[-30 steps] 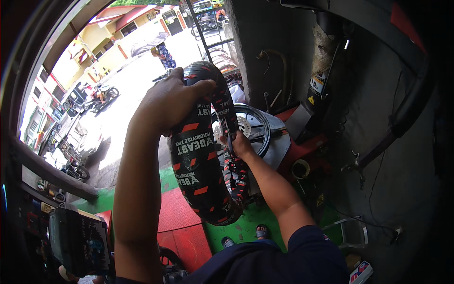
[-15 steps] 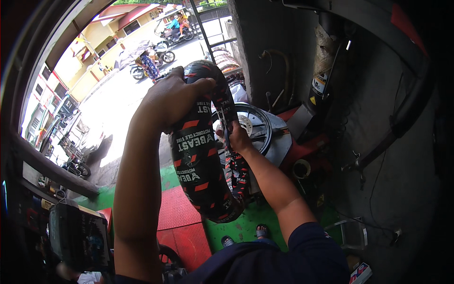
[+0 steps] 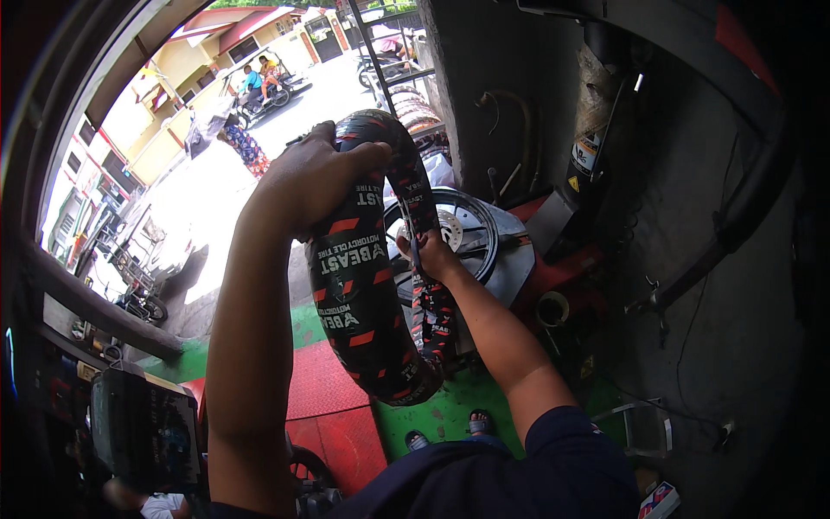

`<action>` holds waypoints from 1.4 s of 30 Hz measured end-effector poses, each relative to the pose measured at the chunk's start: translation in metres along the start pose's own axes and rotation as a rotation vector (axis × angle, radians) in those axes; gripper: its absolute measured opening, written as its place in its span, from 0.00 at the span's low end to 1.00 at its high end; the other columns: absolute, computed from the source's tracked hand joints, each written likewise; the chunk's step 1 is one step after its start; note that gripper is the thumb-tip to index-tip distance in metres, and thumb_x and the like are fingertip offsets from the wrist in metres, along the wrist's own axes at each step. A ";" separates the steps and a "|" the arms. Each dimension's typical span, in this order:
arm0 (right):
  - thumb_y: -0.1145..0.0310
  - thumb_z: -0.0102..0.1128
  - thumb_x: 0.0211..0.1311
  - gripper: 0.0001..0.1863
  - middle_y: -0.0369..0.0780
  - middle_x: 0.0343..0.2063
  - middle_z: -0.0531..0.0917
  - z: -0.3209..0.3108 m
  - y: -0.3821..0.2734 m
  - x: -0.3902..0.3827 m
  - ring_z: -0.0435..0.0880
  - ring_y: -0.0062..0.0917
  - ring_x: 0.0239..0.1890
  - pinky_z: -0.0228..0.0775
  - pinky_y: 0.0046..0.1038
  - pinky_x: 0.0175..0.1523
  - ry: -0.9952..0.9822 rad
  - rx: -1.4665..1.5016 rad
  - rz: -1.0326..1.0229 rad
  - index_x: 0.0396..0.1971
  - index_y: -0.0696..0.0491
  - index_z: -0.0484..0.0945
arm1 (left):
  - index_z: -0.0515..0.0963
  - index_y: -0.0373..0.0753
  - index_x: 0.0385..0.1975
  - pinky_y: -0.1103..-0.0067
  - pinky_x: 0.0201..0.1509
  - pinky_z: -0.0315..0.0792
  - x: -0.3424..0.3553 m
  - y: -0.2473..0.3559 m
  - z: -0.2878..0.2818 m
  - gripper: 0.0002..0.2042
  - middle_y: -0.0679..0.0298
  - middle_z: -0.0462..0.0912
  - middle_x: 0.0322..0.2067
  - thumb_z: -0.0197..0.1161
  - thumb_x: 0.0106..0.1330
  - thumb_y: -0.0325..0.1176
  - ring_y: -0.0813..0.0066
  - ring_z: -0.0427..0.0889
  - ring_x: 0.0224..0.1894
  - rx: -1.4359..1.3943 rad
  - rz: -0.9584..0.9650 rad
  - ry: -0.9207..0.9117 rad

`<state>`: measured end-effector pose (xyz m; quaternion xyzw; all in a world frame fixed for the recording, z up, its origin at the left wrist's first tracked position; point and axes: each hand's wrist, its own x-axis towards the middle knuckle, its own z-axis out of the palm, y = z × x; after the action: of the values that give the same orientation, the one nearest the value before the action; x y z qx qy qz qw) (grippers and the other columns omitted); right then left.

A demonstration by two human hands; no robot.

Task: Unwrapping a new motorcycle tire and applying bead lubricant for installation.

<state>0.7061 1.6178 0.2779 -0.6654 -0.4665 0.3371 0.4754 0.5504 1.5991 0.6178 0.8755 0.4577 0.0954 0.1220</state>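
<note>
A motorcycle tire (image 3: pixel 350 285) in black wrapping with orange dashes and white lettering stands upright in front of me. My left hand (image 3: pixel 324 177) is closed over its upper left side, thumb across the top. On its right side, my right hand (image 3: pixel 432 257) is closed around a slim, dark, blade-like tool (image 3: pixel 410 223), which lies along the tire's inner edge. What kind of tool it is, I cannot make out. Just behind the tire, a black spoked wheel rim (image 3: pixel 486 227) with a brake disc (image 3: pixel 450 227) rests on a grey turntable (image 3: pixel 516 259).
A red metal plate (image 3: pixel 333 389) lies on the green floor (image 3: pixel 450 411) by my feet. To the right stands a black machine column (image 3: pixel 588 130). A dark case (image 3: pixel 143 428) is at lower left. Outside, a person in patterned clothes (image 3: pixel 246 151) and riders pass along the street.
The tire and both hands have shifted very slightly left. Outside, a motorcycle with riders has moved left, the person in patterned clothes too, and another motorcycle has appeared behind the rack.
</note>
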 end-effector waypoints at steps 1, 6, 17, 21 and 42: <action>0.31 0.70 0.53 0.49 0.54 0.48 0.84 0.000 -0.001 -0.005 0.85 0.42 0.54 0.75 0.37 0.59 0.043 0.023 -0.045 0.56 0.64 0.73 | 0.74 0.34 0.62 0.70 0.48 0.80 -0.001 0.003 -0.001 0.35 0.45 0.83 0.46 0.63 0.63 0.57 0.60 0.87 0.41 0.001 -0.002 0.002; 0.28 0.68 0.52 0.52 0.54 0.49 0.85 0.004 0.050 0.007 0.84 0.46 0.55 0.75 0.37 0.60 -0.061 0.101 0.074 0.60 0.61 0.70 | 0.79 0.51 0.60 0.67 0.59 0.75 0.001 0.007 0.001 0.24 0.42 0.77 0.57 0.59 0.69 0.55 0.50 0.84 0.52 0.044 -0.007 -0.048; 0.41 0.75 0.56 0.37 0.39 0.26 0.85 0.010 0.039 0.043 0.87 0.24 0.25 0.78 0.27 0.31 0.216 0.105 -0.260 0.46 0.61 0.75 | 0.74 0.30 0.60 0.68 0.56 0.75 0.003 0.007 0.000 0.37 0.41 0.81 0.51 0.63 0.64 0.60 0.55 0.85 0.49 -0.034 -0.044 -0.011; 0.34 0.71 0.54 0.50 0.50 0.45 0.87 0.003 0.035 0.020 0.86 0.45 0.52 0.76 0.39 0.58 0.033 0.024 -0.098 0.63 0.60 0.66 | 0.73 0.25 0.59 0.68 0.53 0.76 -0.003 0.000 0.004 0.39 0.42 0.83 0.48 0.63 0.63 0.60 0.58 0.85 0.47 0.024 0.050 0.102; 0.63 0.74 0.63 0.42 0.36 0.34 0.82 -0.036 0.018 -0.121 0.82 0.16 0.30 0.76 0.22 0.33 -0.431 0.784 -0.100 0.71 0.52 0.56 | 0.73 0.31 0.62 0.71 0.47 0.80 0.015 -0.031 0.003 0.36 0.48 0.84 0.46 0.59 0.67 0.59 0.65 0.87 0.38 -0.394 -0.100 0.095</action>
<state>0.7033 1.4907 0.2729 -0.3264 -0.4234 0.5958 0.5993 0.5359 1.6281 0.6063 0.8056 0.4782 0.2178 0.2736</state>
